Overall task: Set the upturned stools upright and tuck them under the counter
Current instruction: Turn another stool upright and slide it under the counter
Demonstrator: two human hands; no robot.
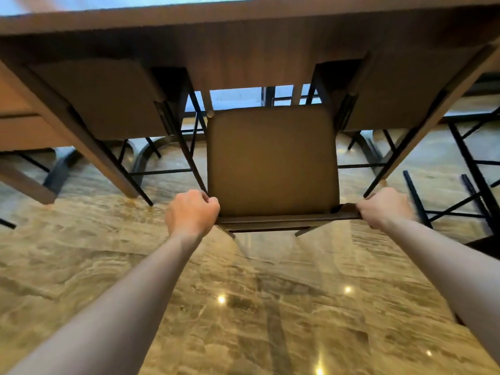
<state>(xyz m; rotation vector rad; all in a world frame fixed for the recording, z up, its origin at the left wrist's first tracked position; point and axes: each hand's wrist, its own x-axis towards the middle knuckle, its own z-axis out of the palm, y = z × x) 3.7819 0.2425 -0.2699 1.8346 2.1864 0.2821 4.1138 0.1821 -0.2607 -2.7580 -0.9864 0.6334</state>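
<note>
A stool with a square brown padded seat (273, 161) stands upright in front of me, its far edge just under the wooden counter (243, 20). My left hand (192, 212) grips the left end of the stool's low backrest bar. My right hand (384, 209) grips the bar's right end. Two more stools sit tucked under the counter, one on the left (100, 101) and one on the right (397, 96), each with black metal legs.
Glossy marble floor (243, 307) spreads below me. Black stool legs (465, 185) stick up at the right edge, belonging to another stool. A wooden piece (24, 185) stands at the far left.
</note>
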